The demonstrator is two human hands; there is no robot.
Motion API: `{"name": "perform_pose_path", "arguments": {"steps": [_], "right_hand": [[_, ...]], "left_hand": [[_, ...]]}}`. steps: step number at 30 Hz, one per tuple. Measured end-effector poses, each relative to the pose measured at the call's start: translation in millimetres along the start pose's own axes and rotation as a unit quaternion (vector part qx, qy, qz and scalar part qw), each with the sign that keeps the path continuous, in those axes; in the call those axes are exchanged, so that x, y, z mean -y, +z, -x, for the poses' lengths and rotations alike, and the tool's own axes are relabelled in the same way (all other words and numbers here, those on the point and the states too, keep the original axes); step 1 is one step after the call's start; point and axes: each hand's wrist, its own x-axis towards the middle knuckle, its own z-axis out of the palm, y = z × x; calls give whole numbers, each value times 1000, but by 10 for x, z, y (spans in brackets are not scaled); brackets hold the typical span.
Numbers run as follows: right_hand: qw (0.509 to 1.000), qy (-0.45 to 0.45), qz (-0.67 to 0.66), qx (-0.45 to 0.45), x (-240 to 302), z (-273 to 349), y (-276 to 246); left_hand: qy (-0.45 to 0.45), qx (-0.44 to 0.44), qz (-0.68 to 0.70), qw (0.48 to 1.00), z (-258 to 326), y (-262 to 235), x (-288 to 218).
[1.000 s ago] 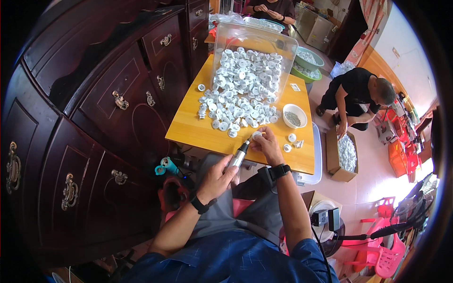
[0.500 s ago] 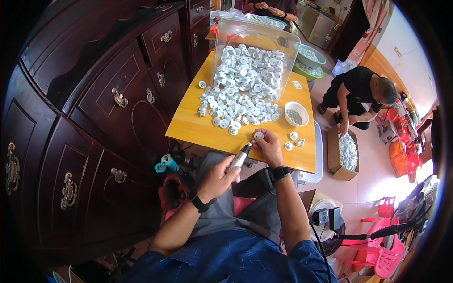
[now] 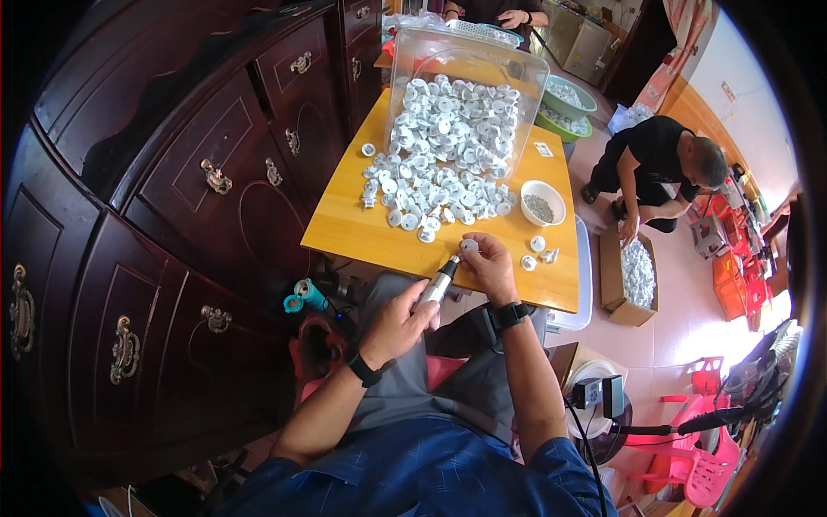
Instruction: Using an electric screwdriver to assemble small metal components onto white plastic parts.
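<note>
My left hand (image 3: 396,327) is wrapped round a silver pen-style electric screwdriver (image 3: 437,288) with a black nose. Its tip points up and away, close to the fingers of my right hand (image 3: 494,270). Between thumb and fingertips, that hand pinches a white round plastic piece (image 3: 469,246) over the near edge of the wooden table (image 3: 345,220). Whether the tip touches the piece I cannot tell. Several similar white pieces (image 3: 528,262) lie to the right of my right hand. Beyond them stands a white bowl (image 3: 559,205) holding small metallic bits, too small to name.
A clear plastic tub (image 3: 469,41) lies tipped toward me, its heap of white pieces (image 3: 431,194) spilling onto the table. Dark wooden cabinets (image 3: 202,155) line the left. At right a person (image 3: 659,159) crouches by a cardboard box (image 3: 613,289). Another person's hand (image 3: 514,17) shows at the far end.
My hands, the screwdriver and the white piece keep nearly the same pose. The view has shifted slightly. At the far end, the other person's hands have moved apart.
</note>
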Motion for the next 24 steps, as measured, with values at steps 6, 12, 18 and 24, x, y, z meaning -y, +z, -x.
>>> {"name": "perform_pose_path", "arguments": {"steps": [6,12,18,24], "right_hand": [[1000,-7,23,-1,26,22,16],[999,-20,48,-2,-16,2,2],[998,-30,61,-8,-17,24,17],[998,-43,53,-14,-66,34,9]], "left_hand": [[-3,-3,-1,1000,1,0,-7],[-6,-1,7,1000,-4,1,-11],[-8,-3,3,1000,5,-3,-17],[-6,5,11,1000,13,-1,-20]]}}
